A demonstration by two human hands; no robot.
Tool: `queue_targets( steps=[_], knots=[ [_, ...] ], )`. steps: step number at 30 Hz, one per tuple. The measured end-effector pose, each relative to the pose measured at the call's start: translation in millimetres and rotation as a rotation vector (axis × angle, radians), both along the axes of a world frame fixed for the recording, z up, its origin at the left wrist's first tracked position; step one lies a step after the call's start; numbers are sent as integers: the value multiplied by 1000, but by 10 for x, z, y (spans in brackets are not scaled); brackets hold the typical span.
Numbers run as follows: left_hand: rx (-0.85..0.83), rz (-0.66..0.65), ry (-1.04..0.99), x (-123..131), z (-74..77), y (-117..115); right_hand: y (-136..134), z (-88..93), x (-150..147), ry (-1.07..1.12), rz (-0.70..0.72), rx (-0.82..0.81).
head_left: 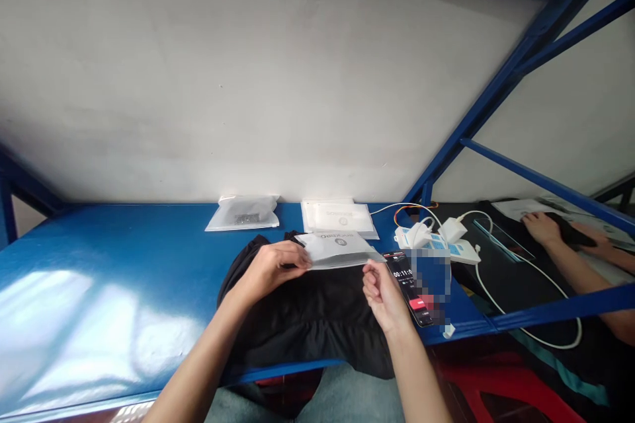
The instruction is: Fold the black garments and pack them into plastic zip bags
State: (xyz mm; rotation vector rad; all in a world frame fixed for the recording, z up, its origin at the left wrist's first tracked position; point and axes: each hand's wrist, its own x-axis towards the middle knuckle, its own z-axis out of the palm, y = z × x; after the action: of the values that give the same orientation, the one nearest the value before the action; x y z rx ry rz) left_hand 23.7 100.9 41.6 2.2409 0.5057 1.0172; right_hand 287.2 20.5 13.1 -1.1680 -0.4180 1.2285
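Note:
A frosted plastic zip bag (342, 248) with a round logo and dark lettering lies over a heap of black cloth (317, 317). My left hand (275, 268) pinches the bag's left corner between thumb and fingers. At the opposite front corner, my right hand (381, 294) has its fingers curled and closed on the bag's edge. The print on the bag appears upside down from here. Behind it, several flat bags (364, 217) of the same kind lie stacked near the wall. A fuller frosted bag (243, 211), with something dark inside, rests to the left.
Right of my right hand lies a phone (414, 301) showing a timer. A white power strip (464, 250) with chargers and cables sits behind it. A blue metal frame (466, 125) crosses the right side. Beyond it, another person's hand (543, 230) rests at the neighbouring desk.

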Motion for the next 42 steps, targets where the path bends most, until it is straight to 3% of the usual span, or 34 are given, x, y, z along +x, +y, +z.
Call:
queue_targets(
  steps=[5,9,12,15,19,23,28,32,35,39,42],
  knots=[
    [-132,53,33,-223,112,78,-22,-7,187,-47,23,-2],
    [-370,97,158,-377,124,152,-122,-50,161,-148,186,-47],
    [-647,151,244,-479,75,207,-103,-27,166,-344,304,-106],
    [-886,275,214,-482,-25,242,43,22,165,-410,298,-123],
    [-1016,394,121,-338,-161,261,236,37,108,-461,322,-59],
    [-982,353,73,-282,-178,262,267,16,63,-511,313,7],
    [-916,395,-96,-509,2,258,441,127,-66,-533,325,141],
    [-817,559,-224,-858,86,381,969,279,-402,-623,427,307],
    [-705,681,-253,-1172,37,580,1451,329,-738,-873,570,386],
    [-537,846,31,-1481,-54,843,1841,303,-1104,-1070,711,398],
    [-177,1026,323,-1504,-100,982,1938,284,-1247,-1215,735,420]
  ],
)
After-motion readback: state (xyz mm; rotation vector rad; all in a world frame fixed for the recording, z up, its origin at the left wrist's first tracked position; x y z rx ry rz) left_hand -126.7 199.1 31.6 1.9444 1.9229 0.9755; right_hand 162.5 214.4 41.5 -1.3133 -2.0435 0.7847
